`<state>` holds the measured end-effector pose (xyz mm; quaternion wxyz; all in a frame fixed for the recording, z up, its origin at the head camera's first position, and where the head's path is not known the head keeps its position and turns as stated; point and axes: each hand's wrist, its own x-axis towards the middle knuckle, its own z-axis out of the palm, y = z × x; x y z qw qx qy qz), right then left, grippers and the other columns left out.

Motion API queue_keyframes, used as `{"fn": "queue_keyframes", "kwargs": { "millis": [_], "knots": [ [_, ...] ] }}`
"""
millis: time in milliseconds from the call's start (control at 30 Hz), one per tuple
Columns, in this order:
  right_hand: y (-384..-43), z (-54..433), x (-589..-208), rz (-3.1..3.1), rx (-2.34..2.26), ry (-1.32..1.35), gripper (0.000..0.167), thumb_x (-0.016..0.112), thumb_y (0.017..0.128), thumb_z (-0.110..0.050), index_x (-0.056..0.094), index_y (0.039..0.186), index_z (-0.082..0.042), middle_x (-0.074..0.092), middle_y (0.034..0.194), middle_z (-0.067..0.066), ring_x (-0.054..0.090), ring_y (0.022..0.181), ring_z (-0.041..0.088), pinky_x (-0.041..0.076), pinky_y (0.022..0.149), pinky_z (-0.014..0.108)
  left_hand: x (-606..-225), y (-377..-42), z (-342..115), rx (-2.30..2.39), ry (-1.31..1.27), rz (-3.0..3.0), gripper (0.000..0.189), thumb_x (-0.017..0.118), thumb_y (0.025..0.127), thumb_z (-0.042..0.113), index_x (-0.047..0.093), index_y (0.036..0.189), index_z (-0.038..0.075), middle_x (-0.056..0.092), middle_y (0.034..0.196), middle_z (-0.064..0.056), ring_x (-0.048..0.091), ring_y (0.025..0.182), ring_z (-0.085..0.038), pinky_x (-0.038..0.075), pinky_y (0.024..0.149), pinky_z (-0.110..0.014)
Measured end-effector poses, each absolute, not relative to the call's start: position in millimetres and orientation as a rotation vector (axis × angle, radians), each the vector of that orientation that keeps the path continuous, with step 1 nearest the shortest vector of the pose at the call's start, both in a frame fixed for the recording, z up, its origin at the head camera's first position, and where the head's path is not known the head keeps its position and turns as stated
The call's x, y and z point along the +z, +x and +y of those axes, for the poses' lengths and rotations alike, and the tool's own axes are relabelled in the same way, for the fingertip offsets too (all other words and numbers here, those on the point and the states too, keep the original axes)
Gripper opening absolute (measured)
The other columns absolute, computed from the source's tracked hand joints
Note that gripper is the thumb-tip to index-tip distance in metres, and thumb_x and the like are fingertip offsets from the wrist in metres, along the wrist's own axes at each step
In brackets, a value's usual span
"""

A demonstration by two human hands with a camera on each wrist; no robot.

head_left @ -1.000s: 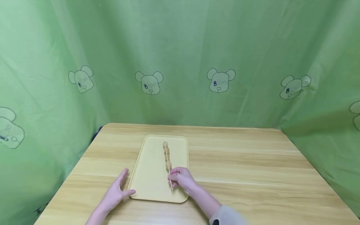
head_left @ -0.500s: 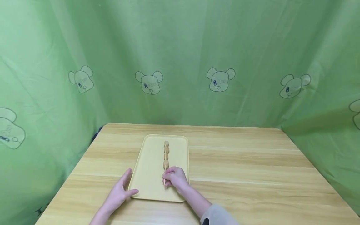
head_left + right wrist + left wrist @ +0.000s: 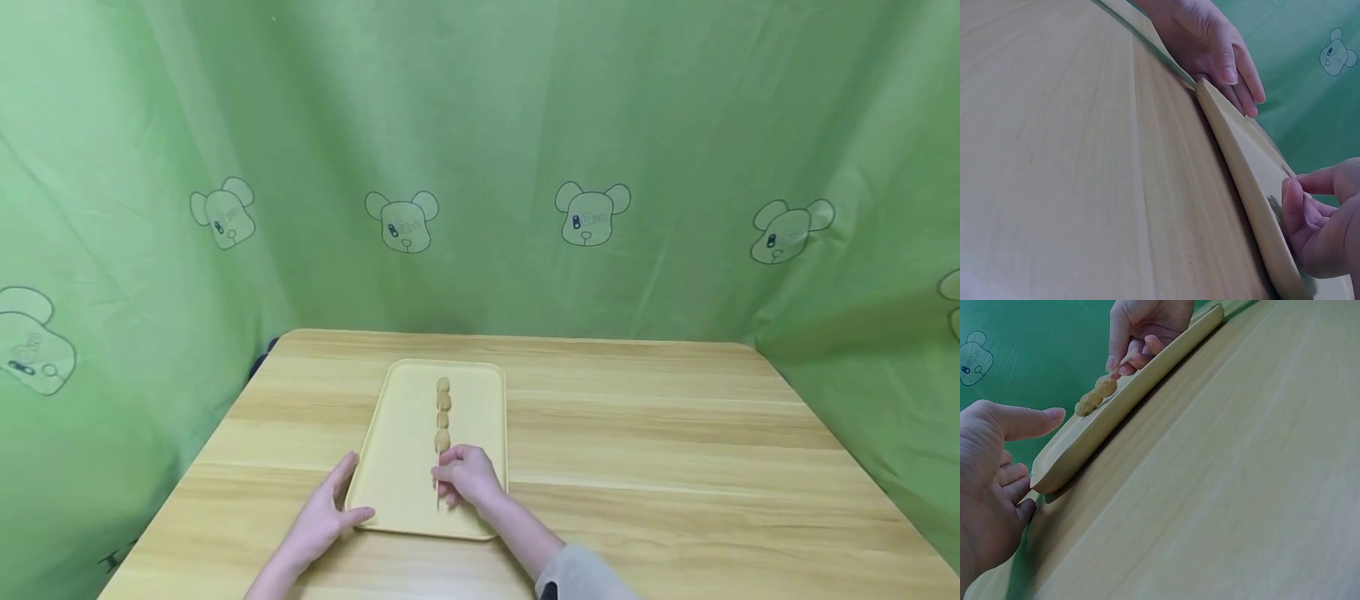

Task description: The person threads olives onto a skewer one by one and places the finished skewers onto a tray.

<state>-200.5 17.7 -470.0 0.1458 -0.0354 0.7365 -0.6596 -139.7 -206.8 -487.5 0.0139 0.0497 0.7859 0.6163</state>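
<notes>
A skewer of several brown balls (image 3: 442,439) lies lengthwise along a pale yellow rectangular tray (image 3: 397,467). My right hand (image 3: 471,478) pinches the bare stick near its lower end, between thumb and fingertips. My left hand (image 3: 322,512) is at the tray's near left corner, thumb reaching over the rim and fingers along the outer side. In the left wrist view, that thumb (image 3: 1032,422) points across above the tray edge, and the balls (image 3: 1089,402) show beyond it. From the right wrist, the stick is mostly hidden by the pinching hand (image 3: 1325,215).
The tray sits left of centre on a light wood-grain table (image 3: 675,450), whose surface extends far to the right. Green curtain (image 3: 495,125) printed with bear heads surrounds the table at the back and sides. A light sleeve (image 3: 585,575) covers the right forearm.
The skewer's near end has swung left with my right hand, so the slanted stick now lies nearly straight up the tray. My left hand has shifted slightly right, closer against the tray corner.
</notes>
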Motion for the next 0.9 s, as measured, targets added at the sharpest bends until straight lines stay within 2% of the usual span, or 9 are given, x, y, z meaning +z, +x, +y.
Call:
{"fn": "queue_keyframes", "kwargs": {
  "millis": [400, 633, 900],
  "knots": [
    [-199.5, 16.7, -469.5, 2.082, -1.887, -0.112, 0.022, 0.063, 0.077, 0.006, 0.055, 0.096, 0.011, 0.060, 0.065, 0.009, 0.053, 0.049, 0.010, 0.049, 0.041, 0.019, -484.3, -139.1, -205.3, 1.939, 0.150, 2.434, 0.091, 0.073, 0.074, 0.003, 0.014, 0.141, -0.011, 0.015, 0.148, -0.027, 0.011, 0.137, -0.037, 0.007, 0.109, -0.045],
    [-199.9, 17.2, -469.0, 2.109, -1.861, -0.137, 0.023, 0.064, 0.076, 0.005, 0.055, 0.097, 0.010, 0.061, 0.065, 0.010, 0.053, 0.047, 0.009, 0.046, 0.039, 0.018, -483.8, -140.9, -206.5, 1.914, 0.135, 2.475, 0.090, 0.074, 0.075, 0.007, 0.016, 0.141, -0.011, 0.019, 0.147, -0.027, 0.017, 0.135, -0.037, 0.012, 0.109, -0.045],
    [-198.6, 15.2, -469.4, 2.109, -1.864, -0.130, 0.025, 0.065, 0.075, 0.006, 0.056, 0.098, 0.010, 0.062, 0.065, 0.012, 0.053, 0.046, 0.009, 0.046, 0.038, 0.018, -484.2, -142.0, -205.7, 1.912, 0.136, 2.464, 0.090, 0.075, 0.075, 0.007, 0.016, 0.141, -0.012, 0.019, 0.147, -0.027, 0.016, 0.136, -0.036, 0.011, 0.109, -0.043]
  ]
}}
